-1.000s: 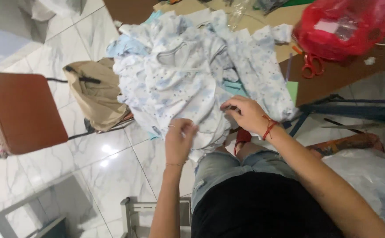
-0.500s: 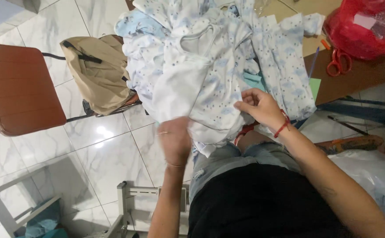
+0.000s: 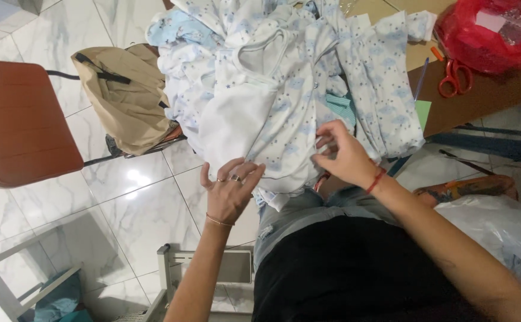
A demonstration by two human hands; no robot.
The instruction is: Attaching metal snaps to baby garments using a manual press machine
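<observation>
A pile of white baby garments with pale blue prints (image 3: 284, 89) hangs over the edge of a brown table (image 3: 481, 98) and onto my lap. My left hand (image 3: 232, 189) is spread open, its fingertips touching the lower hem of the top garment. My right hand (image 3: 344, 154) pinches the fabric near the garment's snap placket, fingers closed on the cloth. A red cord is around my right wrist, a thin bracelet around the left.
A tan bag (image 3: 123, 95) rests on a chair to the left, beside a reddish-brown chair seat (image 3: 22, 119). Orange-handled scissors (image 3: 454, 74) and a red plastic bag (image 3: 498, 33) lie on the table. A clear plastic bag (image 3: 498, 226) sits at right, a white stool frame (image 3: 177, 268) below.
My left hand has opened and moved slightly right along the hem. My right hand has shifted down-left while keeping hold of the fabric. The view has tilted closer to the pile.
</observation>
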